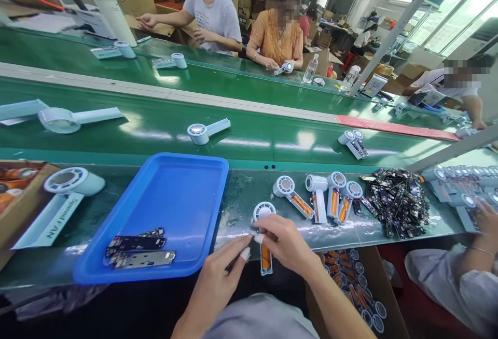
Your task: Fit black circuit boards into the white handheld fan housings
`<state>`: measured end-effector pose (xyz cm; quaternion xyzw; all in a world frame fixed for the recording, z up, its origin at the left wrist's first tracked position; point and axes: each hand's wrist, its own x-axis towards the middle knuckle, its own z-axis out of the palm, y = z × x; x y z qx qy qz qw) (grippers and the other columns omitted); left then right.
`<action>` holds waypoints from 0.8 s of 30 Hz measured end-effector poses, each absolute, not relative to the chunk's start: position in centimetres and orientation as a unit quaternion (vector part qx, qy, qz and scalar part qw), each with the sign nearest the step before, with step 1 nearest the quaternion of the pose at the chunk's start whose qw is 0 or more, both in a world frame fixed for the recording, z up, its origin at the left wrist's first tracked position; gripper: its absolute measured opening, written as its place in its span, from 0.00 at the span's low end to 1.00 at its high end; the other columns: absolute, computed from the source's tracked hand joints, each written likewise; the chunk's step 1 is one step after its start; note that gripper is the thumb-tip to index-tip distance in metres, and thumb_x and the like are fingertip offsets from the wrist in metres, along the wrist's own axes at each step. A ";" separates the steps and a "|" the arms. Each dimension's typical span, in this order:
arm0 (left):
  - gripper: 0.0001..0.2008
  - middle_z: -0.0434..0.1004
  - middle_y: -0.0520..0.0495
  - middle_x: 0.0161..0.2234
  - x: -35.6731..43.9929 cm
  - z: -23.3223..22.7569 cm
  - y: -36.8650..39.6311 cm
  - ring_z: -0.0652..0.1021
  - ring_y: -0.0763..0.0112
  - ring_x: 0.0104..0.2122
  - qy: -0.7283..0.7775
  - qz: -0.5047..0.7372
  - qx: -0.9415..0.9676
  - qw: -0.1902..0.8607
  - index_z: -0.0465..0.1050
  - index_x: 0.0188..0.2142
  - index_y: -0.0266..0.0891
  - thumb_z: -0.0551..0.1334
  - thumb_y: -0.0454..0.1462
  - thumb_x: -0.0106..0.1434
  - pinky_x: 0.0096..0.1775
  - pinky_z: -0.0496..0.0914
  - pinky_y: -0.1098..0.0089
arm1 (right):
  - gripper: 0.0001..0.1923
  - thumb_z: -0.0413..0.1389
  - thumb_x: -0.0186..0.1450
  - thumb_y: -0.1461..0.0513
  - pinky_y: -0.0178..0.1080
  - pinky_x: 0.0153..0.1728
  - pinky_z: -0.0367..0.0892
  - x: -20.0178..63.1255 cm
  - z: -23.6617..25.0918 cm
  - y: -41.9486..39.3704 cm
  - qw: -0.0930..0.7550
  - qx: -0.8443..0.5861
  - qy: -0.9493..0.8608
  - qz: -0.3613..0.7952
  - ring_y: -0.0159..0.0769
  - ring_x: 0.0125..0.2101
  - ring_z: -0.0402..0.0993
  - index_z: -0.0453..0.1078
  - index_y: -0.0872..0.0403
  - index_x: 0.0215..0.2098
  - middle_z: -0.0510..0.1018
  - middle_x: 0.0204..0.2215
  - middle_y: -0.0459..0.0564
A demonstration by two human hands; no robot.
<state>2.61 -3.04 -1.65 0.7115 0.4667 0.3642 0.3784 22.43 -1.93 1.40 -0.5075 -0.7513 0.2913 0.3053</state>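
A pale blue handheld fan (pixel 266 262) lies at the near table edge, round head away from me, orange battery showing in its open handle. My right hand (pixel 283 239) is closed over the fan's neck, thumb and fingertips together. From the left, my left hand (pixel 224 266) meets it there with fingers pinched; a dark sliver shows beneath them, too hidden to name. Beside them on the right lie several fans (pixel 301 205), most with orange batteries exposed. A blue tray (pixel 182 183) on the left holds a few circuit boards (pixel 143 259).
A heap of circuit boards (pixel 400 201) lies at right, near a co-worker's hand (pixel 486 220). Below is a box (pixel 383 290) of fan parts. A green conveyor (pixel 268 137) carries fan housings (pixel 198 132). A larger-looking fan housing (pixel 70 194) and cardboard box (pixel 29 209) stand left. Co-workers sit opposite.
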 end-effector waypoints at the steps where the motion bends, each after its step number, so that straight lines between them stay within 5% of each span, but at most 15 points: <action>1: 0.15 0.85 0.47 0.47 2.6 -1.4 -3.0 0.84 0.61 0.47 0.463 0.359 0.711 0.388 0.81 0.48 0.46 0.58 0.40 0.67 0.49 0.79 0.63 | 0.13 0.54 0.68 0.70 0.35 0.40 0.71 22.7 1.6 -1.8 0.301 -0.491 -0.761 0.300 0.35 0.37 0.76 0.76 0.51 0.46 0.79 0.36 0.49; 10: 0.14 0.85 0.45 0.44 3.3 -1.6 -2.8 0.84 0.61 0.42 0.471 0.373 0.663 0.446 0.81 0.45 0.44 0.58 0.38 0.65 0.39 0.81 0.66 | 0.09 0.54 0.71 0.63 0.36 0.36 0.69 23.1 0.6 -1.7 0.341 -0.489 -0.750 0.286 0.36 0.34 0.74 0.78 0.52 0.39 0.78 0.32 0.50; 13: 0.16 0.85 0.44 0.41 4.2 -1.7 -3.3 0.84 0.64 0.32 0.508 0.376 0.599 0.492 0.80 0.47 0.41 0.58 0.41 0.65 0.30 0.80 0.69 | 0.12 0.53 0.72 0.59 0.33 0.31 0.65 23.3 1.6 -1.9 0.331 -0.516 -0.699 0.368 0.32 0.27 0.70 0.78 0.53 0.37 0.77 0.26 0.46; 16: 0.17 0.85 0.43 0.39 4.8 -1.0 -4.1 0.84 0.63 0.32 0.523 0.383 0.573 0.503 0.79 0.46 0.39 0.58 0.45 0.65 0.35 0.80 0.66 | 0.21 0.47 0.75 0.55 0.32 0.26 0.61 23.2 2.4 -2.7 0.322 -0.548 -0.609 0.475 0.29 0.21 0.66 0.78 0.54 0.35 0.72 0.20 0.43; 20: 0.21 0.84 0.42 0.43 5.1 -0.4 -4.8 0.83 0.57 0.44 0.517 0.378 0.554 0.533 0.80 0.42 0.40 0.54 0.51 0.68 0.47 0.78 0.61 | 0.13 0.59 0.67 0.54 0.31 0.23 0.57 22.8 2.4 -4.0 0.324 -0.593 -0.544 0.497 0.29 0.21 0.63 0.78 0.54 0.40 0.71 0.20 0.41; 24: 0.28 0.84 0.41 0.39 5.5 -1.8 -4.2 0.82 0.59 0.34 0.534 0.376 0.491 0.577 0.79 0.39 0.38 0.53 0.58 0.66 0.36 0.78 0.62 | 0.13 0.62 0.62 0.54 0.32 0.26 0.58 23.2 1.9 -3.9 0.373 -0.561 -0.499 0.545 0.29 0.24 0.62 0.79 0.54 0.40 0.74 0.25 0.43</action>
